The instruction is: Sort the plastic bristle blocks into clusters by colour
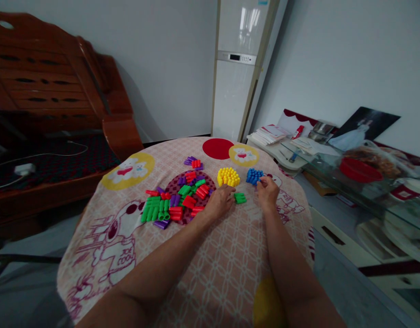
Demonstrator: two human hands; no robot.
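Observation:
Several yellow plastic pieces [228, 177] stand bunched together on the table. My left hand [222, 198] is just in front of them, its fingers loosely apart and no piece visible in them. A green ribbed piece [240, 197] lies right beside its fingertips. Farther right is a tight group of blue plastic pieces [253, 176]. My right hand [268, 190] is at the group's right edge, thumb and fingers pinched on a small blue piece [259, 180], partly hidden by the fingers. To the left lies a loose heap of red [176, 212], green [151, 209] and purple [161, 224] tube-like pieces.
A patterned cloth [227, 255] covers the round-edged table. On the right stands a glass-topped cabinet [319, 171] with papers [269, 135], a red bowl [360, 171] and a photo. A wooden bench [53, 86] is at left, a tall white air conditioner [232, 95] behind.

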